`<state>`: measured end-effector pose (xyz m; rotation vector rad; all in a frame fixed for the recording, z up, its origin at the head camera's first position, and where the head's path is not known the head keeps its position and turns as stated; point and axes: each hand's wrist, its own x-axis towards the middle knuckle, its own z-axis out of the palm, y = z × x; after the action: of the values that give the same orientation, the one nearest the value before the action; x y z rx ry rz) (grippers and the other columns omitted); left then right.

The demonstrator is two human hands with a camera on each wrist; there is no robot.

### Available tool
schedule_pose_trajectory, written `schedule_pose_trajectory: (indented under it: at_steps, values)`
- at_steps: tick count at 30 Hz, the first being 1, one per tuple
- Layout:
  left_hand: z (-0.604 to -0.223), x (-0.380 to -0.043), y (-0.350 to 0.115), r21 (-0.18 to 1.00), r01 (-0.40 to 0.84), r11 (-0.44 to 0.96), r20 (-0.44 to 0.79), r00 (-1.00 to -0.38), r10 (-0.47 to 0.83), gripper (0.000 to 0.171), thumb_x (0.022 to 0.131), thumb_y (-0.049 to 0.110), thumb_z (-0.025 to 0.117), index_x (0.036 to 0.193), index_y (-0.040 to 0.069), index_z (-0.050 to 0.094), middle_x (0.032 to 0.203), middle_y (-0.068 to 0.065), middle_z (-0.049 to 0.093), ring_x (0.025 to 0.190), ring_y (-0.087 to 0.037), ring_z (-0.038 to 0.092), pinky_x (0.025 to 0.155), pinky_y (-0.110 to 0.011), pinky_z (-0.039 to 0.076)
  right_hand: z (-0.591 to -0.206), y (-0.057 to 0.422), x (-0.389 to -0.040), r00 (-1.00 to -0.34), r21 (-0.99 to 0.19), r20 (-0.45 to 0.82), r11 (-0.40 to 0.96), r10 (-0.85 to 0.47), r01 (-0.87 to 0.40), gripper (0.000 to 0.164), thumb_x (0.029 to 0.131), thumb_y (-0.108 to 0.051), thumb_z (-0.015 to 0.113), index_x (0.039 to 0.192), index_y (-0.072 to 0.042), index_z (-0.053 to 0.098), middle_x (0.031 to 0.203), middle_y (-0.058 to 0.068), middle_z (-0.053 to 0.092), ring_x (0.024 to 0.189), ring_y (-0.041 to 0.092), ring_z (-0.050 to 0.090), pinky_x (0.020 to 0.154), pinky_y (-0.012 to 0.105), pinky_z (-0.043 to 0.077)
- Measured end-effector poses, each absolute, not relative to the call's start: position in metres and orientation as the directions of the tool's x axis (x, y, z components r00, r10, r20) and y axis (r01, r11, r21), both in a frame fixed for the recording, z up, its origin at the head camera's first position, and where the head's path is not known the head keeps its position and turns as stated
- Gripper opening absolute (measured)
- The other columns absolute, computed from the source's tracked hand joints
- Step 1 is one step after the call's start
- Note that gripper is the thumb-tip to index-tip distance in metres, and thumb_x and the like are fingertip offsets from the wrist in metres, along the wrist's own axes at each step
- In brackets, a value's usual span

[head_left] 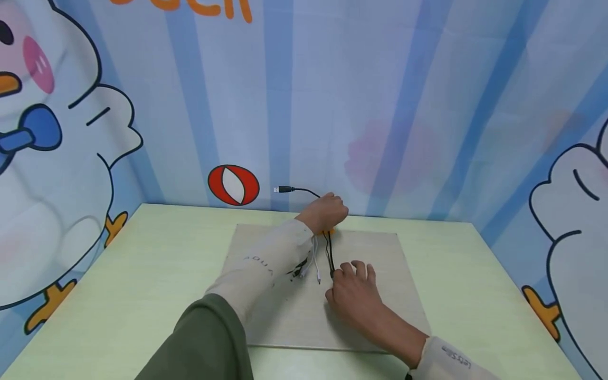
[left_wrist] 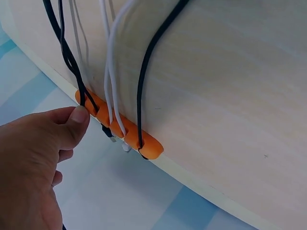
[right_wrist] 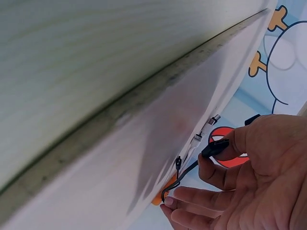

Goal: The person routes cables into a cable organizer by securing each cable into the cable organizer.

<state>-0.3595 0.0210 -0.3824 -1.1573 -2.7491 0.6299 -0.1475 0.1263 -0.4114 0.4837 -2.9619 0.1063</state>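
Observation:
An orange cable clip strip (left_wrist: 152,147) lies along the far edge of the pale board, with black and white cables seated in its slots. At one end of it, my left hand (left_wrist: 36,143) pinches a black cable (left_wrist: 72,60) between thumb and forefinger. In the head view, a black USB plug (head_left: 286,189) sticks out leftward beyond my left hand (head_left: 325,212). My right hand (right_wrist: 254,177), nearer to me over the board, pinches a black cable connector (right_wrist: 216,147) between thumb and forefinger; its other fingers are loosely extended.
The pale square board (head_left: 380,316) lies on a light yellow table (head_left: 171,274). Several loose cable ends (head_left: 299,268) lie on the board beside my left sleeve. A blue cartoon curtain (head_left: 313,105) stands behind the table's far edge.

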Motion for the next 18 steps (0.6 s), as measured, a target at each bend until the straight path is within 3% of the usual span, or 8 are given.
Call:
schedule_pose_trajectory:
  at_steps: [4,11,18]
  values:
    - [-0.381,-0.363,0.025,-0.379,0.662,0.646,-0.086,-0.721,0.688,0.026,0.119,0.011,0.056,0.118,0.017,0.081,0.113,-0.002,0.081,0.112,-0.019,0.074,0.104,-0.034,0.052,-0.412,0.124,-0.148,-0.944,-0.045,0.129,0.949,-0.304,-0.312,0.024,0.104,-0.017,0.069,0.113,0.004,0.074,0.132,0.021,0.071,0.14,0.048,0.056,0.121,0.074,0.04]
    - [-0.38,-0.368,0.03,-0.178,0.618,0.766,-0.08,-0.785,0.615,0.024,0.116,0.006,0.058,0.13,0.012,0.077,0.125,-0.008,0.076,0.108,-0.022,0.074,0.087,-0.033,0.058,-0.417,0.124,-0.147,-0.93,0.011,0.176,0.946,-0.322,-0.325,0.022,0.1,-0.017,0.074,0.108,0.003,0.075,0.129,0.019,0.072,0.137,0.045,0.058,0.12,0.07,0.043]
    - [-0.378,-0.374,0.041,-0.183,0.585,0.79,-0.118,-0.811,0.573,0.028,0.116,0.008,0.061,0.142,0.011,0.073,0.139,-0.009,0.074,0.122,-0.021,0.073,0.097,-0.033,0.062,-0.429,0.129,-0.15,-0.914,0.068,0.199,0.936,-0.353,-0.346,0.026,0.098,-0.021,0.08,0.109,0.002,0.077,0.122,0.017,0.073,0.132,0.044,0.06,0.115,0.068,0.048]
